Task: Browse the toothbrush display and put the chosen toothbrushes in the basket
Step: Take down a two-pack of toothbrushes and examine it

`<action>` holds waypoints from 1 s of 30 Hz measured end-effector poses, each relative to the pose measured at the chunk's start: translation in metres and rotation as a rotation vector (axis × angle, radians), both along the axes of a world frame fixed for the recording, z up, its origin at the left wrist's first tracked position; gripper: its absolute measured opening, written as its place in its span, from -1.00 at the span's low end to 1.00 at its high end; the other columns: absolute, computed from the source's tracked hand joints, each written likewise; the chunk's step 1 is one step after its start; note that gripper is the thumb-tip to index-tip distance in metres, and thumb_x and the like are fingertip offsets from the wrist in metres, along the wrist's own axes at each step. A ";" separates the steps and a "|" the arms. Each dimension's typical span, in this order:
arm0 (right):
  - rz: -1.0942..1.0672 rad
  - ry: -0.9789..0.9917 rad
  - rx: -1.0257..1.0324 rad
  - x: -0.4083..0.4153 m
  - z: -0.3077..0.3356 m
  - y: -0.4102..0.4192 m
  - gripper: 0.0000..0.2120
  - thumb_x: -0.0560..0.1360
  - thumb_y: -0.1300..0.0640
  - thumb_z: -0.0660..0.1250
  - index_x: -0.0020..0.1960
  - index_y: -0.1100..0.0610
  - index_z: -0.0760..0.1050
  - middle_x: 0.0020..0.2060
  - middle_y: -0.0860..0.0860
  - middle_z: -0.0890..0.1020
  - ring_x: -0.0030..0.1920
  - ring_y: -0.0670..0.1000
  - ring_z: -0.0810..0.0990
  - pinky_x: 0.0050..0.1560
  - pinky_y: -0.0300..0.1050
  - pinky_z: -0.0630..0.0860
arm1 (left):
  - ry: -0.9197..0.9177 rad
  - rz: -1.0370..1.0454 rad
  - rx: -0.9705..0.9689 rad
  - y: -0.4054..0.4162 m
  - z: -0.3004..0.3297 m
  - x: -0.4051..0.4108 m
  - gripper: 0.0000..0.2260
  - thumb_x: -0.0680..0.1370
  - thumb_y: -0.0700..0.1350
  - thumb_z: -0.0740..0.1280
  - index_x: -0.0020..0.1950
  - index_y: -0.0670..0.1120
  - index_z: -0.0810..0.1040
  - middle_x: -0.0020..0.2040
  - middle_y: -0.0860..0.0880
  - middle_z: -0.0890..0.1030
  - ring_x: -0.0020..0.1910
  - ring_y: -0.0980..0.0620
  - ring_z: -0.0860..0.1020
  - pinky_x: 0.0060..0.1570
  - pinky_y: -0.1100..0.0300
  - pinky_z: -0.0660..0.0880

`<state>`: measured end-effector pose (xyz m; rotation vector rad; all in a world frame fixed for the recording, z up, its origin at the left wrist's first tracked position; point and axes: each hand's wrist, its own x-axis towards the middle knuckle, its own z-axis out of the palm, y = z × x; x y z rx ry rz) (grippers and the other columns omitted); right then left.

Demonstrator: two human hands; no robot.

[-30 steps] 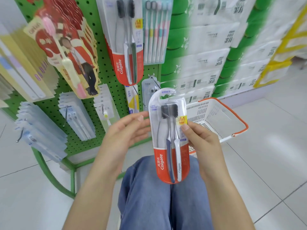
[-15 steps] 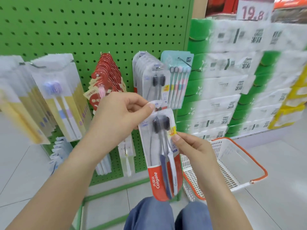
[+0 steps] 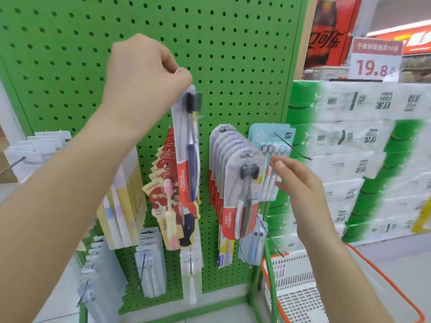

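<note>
My left hand [image 3: 144, 73] pinches the top of a red Colgate twin toothbrush pack [image 3: 187, 155], which hangs edge-on in front of the green pegboard [image 3: 233, 54]. My right hand [image 3: 300, 183] is held up with relaxed fingers beside the row of hanging Colgate packs [image 3: 235, 190] and holds nothing; its fingertips are close to a pale blue multi-brush pack [image 3: 271, 148]. The white basket [image 3: 300, 292] with an orange rim stands on the floor at the lower right.
A red children's toothbrush pack [image 3: 172, 206] hangs left of centre, with yellow and white packs [image 3: 121, 206] further left. Bare metal hooks [image 3: 293, 145] stick out near my right hand. Stacked tissue packs [image 3: 361, 159] fill the right side under a 19.8 price sign [image 3: 375, 59].
My left hand has taken the Colgate pack by its top and lifted it high against the pegboard. My right hand has let go of it and moved right, toward the hanging packs.
</note>
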<state>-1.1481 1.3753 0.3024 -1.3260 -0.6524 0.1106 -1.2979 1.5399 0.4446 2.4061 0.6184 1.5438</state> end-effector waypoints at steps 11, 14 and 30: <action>0.052 -0.119 -0.107 0.030 0.031 0.031 -0.81 0.60 0.10 0.24 0.16 0.02 0.57 0.00 -0.28 0.59 -0.03 -0.41 0.54 0.09 -0.43 0.44 | 0.176 0.070 -0.079 0.061 -0.010 0.085 -0.74 0.46 -0.16 0.34 -0.16 -0.39 0.59 -0.27 -0.31 0.61 -0.38 0.00 0.39 -0.15 -0.04 0.59; 0.091 -0.128 -0.198 0.035 0.044 0.040 -0.68 0.61 -0.04 0.20 0.32 -0.01 0.50 0.05 -0.34 0.51 0.13 -0.27 0.50 0.25 -0.26 0.35 | 0.303 0.109 -0.087 0.067 -0.021 0.096 -0.73 0.47 -0.10 0.36 -0.15 -0.34 0.62 -0.35 -0.15 0.53 -0.38 -0.02 0.39 -0.30 0.11 0.48; 0.196 -0.241 -0.552 0.056 0.055 0.088 -0.40 0.54 -0.37 -0.03 0.40 -0.08 0.42 0.39 -0.07 0.45 0.37 -0.04 0.40 0.41 0.03 0.29 | 0.605 0.030 -0.142 0.075 -0.035 0.120 -0.86 0.48 -0.01 0.47 -0.05 -0.05 0.71 -0.15 0.02 0.67 -0.18 0.05 0.58 -0.08 0.13 0.51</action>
